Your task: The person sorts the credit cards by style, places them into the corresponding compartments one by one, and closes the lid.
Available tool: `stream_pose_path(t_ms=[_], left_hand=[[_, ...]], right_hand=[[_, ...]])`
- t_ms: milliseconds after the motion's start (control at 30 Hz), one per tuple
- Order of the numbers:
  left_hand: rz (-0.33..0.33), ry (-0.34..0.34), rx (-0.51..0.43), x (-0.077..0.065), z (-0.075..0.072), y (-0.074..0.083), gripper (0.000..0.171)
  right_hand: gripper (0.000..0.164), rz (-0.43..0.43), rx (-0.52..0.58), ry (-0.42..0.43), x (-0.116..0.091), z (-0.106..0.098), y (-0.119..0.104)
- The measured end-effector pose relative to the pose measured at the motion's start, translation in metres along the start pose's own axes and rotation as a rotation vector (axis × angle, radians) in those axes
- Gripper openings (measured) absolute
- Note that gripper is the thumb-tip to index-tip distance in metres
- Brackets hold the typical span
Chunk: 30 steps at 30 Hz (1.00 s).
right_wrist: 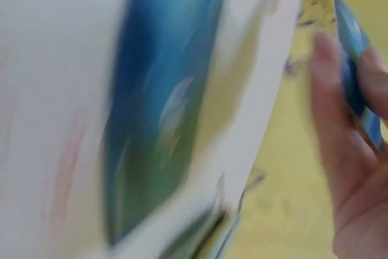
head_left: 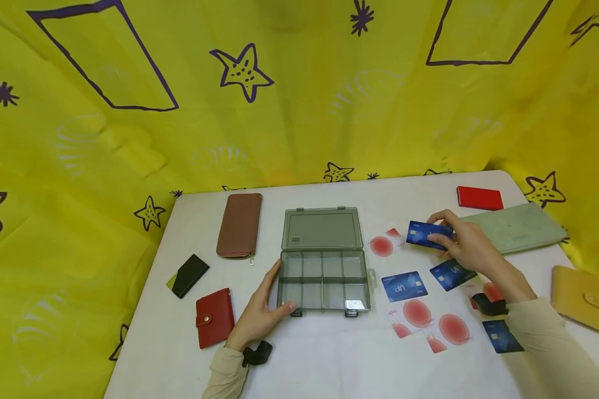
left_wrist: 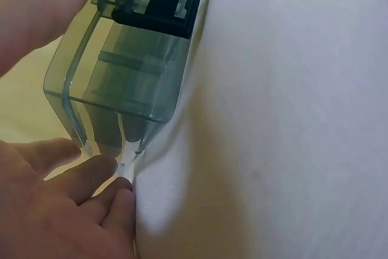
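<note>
My right hand (head_left: pixel 459 238) pinches a dark blue card (head_left: pixel 421 234) between thumb and fingers, held above the table's right side. Seen from the right wrist, this raised card (right_wrist: pixel 354 65) is nearly edge-on. My left hand (head_left: pixel 260 310) rests against the left side of a clear grey-green compartment box (head_left: pixel 321 307), thumb reaching over its near left corner. In the left wrist view its fingertips (left_wrist: pixel 106 165) meet the box's side wall and the thumb lies by a black latch (left_wrist: pixel 163 4). The lid (head_left: pixel 321 227) is folded back; the visible compartments hold nothing.
Near the right hand lie blue VIP cards (head_left: pixel 404 286) and red-and-white cards (head_left: pixel 416 313). A green wallet (head_left: pixel 521 227), red case (head_left: pixel 479 198) and yellow wallet (head_left: pixel 579 296) sit right. Leftward are a brown wallet (head_left: pixel 239 224), black card holder (head_left: pixel 191 275) and red wallet (head_left: pixel 214 318).
</note>
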<state>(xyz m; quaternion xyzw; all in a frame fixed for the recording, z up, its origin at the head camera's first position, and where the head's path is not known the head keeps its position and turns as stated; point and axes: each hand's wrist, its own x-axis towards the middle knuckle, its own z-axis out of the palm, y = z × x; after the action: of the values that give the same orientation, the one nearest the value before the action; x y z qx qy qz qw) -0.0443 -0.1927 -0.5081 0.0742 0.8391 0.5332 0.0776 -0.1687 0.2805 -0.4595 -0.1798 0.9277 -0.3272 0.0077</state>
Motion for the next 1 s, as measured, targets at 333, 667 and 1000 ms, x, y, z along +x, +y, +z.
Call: stream_pose_path(t_ms=[333, 667, 1000], left_hand=[[0.011, 0.022, -0.004, 0.0, 0.004, -0.005, 0.104], [0.029, 0.001, 0.025, 0.001, 0.002, -0.003, 0.11], [0.052, -0.038, 0.003, 0.0, -0.002, -0.005, 0.11]], right_hand=[[0.06, 0.054, 0.653, -0.142, -0.006, 0.051, -0.079], [0.067, -0.208, 0.617, -0.343, -0.002, 0.113, -0.135], [0.066, -0.364, 0.116, -0.345, 0.001, 0.14, -0.164]])
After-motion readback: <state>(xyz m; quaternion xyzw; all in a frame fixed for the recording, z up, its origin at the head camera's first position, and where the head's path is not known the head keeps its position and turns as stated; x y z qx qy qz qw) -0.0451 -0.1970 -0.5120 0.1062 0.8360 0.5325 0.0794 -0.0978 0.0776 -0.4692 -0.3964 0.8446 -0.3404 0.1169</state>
